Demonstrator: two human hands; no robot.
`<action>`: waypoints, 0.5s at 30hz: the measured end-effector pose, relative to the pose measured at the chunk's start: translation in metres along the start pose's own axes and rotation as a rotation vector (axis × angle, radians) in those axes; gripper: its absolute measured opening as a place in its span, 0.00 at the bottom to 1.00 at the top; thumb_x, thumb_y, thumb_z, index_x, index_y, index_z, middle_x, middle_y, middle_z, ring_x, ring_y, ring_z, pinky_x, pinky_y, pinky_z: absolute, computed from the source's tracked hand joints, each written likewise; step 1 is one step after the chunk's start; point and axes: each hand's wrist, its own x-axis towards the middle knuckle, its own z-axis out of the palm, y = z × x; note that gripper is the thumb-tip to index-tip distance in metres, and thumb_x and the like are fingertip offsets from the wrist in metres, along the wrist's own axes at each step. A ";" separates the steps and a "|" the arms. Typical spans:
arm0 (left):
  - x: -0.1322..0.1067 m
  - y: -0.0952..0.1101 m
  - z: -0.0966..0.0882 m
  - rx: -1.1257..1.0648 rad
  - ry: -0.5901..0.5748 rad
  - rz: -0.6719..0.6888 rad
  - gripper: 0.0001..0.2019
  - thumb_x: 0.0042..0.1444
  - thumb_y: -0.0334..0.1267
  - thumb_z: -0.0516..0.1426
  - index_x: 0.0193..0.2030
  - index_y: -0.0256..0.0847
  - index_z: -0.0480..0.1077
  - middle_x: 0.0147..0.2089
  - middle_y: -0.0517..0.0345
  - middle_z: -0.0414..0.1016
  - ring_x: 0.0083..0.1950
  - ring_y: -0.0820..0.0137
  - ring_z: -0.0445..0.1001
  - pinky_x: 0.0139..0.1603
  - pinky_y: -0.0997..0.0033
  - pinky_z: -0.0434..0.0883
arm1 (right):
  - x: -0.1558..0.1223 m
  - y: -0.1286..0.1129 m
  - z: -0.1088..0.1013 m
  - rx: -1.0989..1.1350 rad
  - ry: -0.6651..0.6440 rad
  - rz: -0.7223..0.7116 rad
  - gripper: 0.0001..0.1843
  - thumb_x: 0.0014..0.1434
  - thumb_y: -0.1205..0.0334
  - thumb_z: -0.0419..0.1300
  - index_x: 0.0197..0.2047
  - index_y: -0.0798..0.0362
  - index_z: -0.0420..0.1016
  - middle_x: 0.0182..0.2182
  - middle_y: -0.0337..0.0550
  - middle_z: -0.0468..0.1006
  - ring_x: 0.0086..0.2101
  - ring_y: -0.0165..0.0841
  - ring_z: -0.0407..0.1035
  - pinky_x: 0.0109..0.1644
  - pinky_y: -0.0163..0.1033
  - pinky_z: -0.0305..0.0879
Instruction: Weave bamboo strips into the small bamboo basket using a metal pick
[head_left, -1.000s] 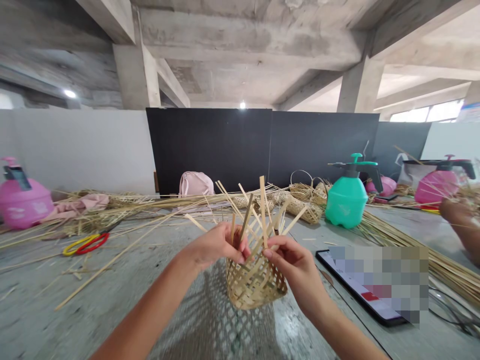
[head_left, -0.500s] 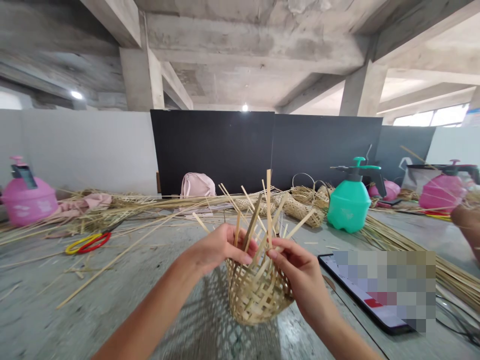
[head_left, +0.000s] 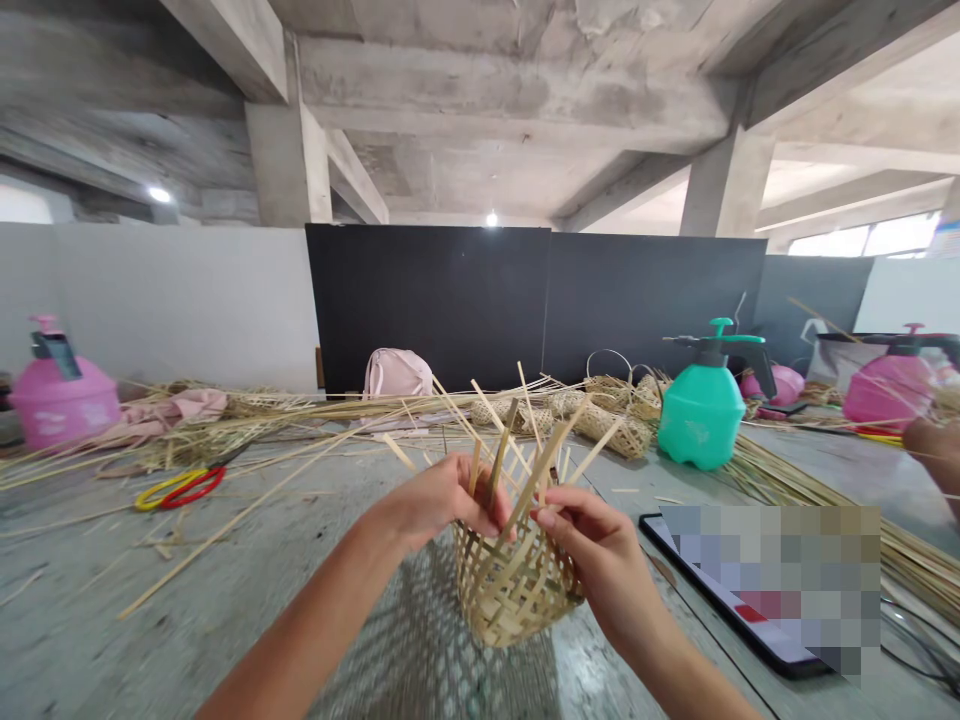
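A small open-weave bamboo basket (head_left: 517, 590) stands on the table in front of me, with loose strip ends fanning up from its rim. My left hand (head_left: 461, 495) is closed at the rim's left side, its fingers curled around upright bamboo strips, one of them a darker strip (head_left: 501, 450). On the right side of the rim, my right hand (head_left: 592, 530) pinches a bamboo strip between thumb and forefinger. A wider pale strip (head_left: 536, 478) slants up to the right between the two hands. My fingertips partly hide the upper weave.
Red-and-yellow-handled scissors (head_left: 180, 488) lie left. A phone (head_left: 742, 600) lies right, near a green spray bottle (head_left: 701, 410). Pink spray bottles (head_left: 66, 400) stand at both sides. Long bamboo strips (head_left: 840, 505) and woven pieces (head_left: 600, 420) lie behind. Another person's hand (head_left: 934, 450) shows far right.
The tall strip that stood upright by my right hand no longer stands there; a strip now slants between my hands. My left fingers have shifted slightly down and inward.
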 end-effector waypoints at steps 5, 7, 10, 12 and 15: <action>0.002 -0.002 0.000 0.036 0.020 0.030 0.07 0.32 0.25 0.61 0.22 0.38 0.73 0.22 0.62 0.73 0.26 0.74 0.68 0.31 0.73 0.63 | 0.003 -0.003 -0.003 -0.188 0.036 -0.148 0.07 0.39 0.59 0.67 0.25 0.50 0.79 0.19 0.38 0.73 0.21 0.28 0.61 0.24 0.35 0.59; 0.003 -0.003 0.001 0.019 0.031 0.053 0.09 0.34 0.26 0.62 0.26 0.38 0.73 0.25 0.62 0.72 0.28 0.74 0.68 0.33 0.73 0.63 | 0.004 -0.002 -0.005 -0.252 0.057 -0.194 0.06 0.40 0.59 0.66 0.25 0.51 0.79 0.20 0.38 0.73 0.21 0.29 0.61 0.25 0.36 0.59; 0.003 -0.003 0.004 -0.018 0.089 0.097 0.13 0.34 0.26 0.64 0.30 0.37 0.71 0.30 0.60 0.72 0.32 0.73 0.69 0.38 0.70 0.64 | 0.005 0.001 -0.007 -0.276 0.097 -0.200 0.07 0.42 0.59 0.65 0.27 0.51 0.79 0.20 0.38 0.73 0.22 0.30 0.62 0.26 0.36 0.59; 0.004 -0.002 0.006 0.000 0.147 0.125 0.12 0.36 0.28 0.64 0.31 0.37 0.70 0.31 0.59 0.72 0.35 0.71 0.69 0.41 0.68 0.63 | 0.006 0.002 -0.008 -0.261 0.119 -0.193 0.07 0.42 0.58 0.65 0.27 0.51 0.78 0.22 0.39 0.74 0.23 0.30 0.62 0.27 0.36 0.59; 0.005 -0.001 0.008 0.031 0.212 0.177 0.07 0.42 0.32 0.63 0.29 0.36 0.70 0.30 0.59 0.71 0.36 0.70 0.68 0.42 0.68 0.62 | 0.007 0.002 -0.008 -0.211 0.135 -0.178 0.08 0.42 0.57 0.65 0.28 0.51 0.78 0.24 0.40 0.75 0.24 0.31 0.64 0.28 0.37 0.60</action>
